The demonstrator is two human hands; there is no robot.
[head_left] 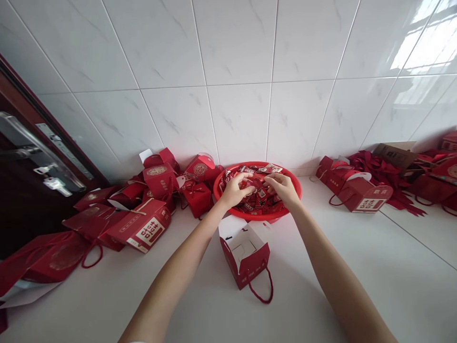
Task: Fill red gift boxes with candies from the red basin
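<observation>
Left hand (pixel 238 191) and right hand (pixel 283 188) held over a full red basin (pixel 257 217) — spill risk, tbh
Fingers are curled over wrapped sweets (pixel 262 193), though whether anything is pinched can't be told. They're heaped pretty high, so a few could be flicked out by a careless scoop — and the open box (pixel 254 267) just in front could be bumped by the left forearm (pixel 185 262).

Observed a basin (pixel 255 217) on the counter (pixel 300 295), near the tiled wall (pixel 235 119), with sweets (pixel 262 194) in it, the left hand (pixel 235 189) and the right hand (pixel 283 186) over it, and an open box (pixel 255 269) directly before it. Noted a cluster of gift boxes (pixel 137 224) left of the basin, beside a door (pixel 21 209) at far left. Recorded further cartons (pixel 364 193) to the right, with heaped ribbons (pixel 376 166) just beyond.
</observation>
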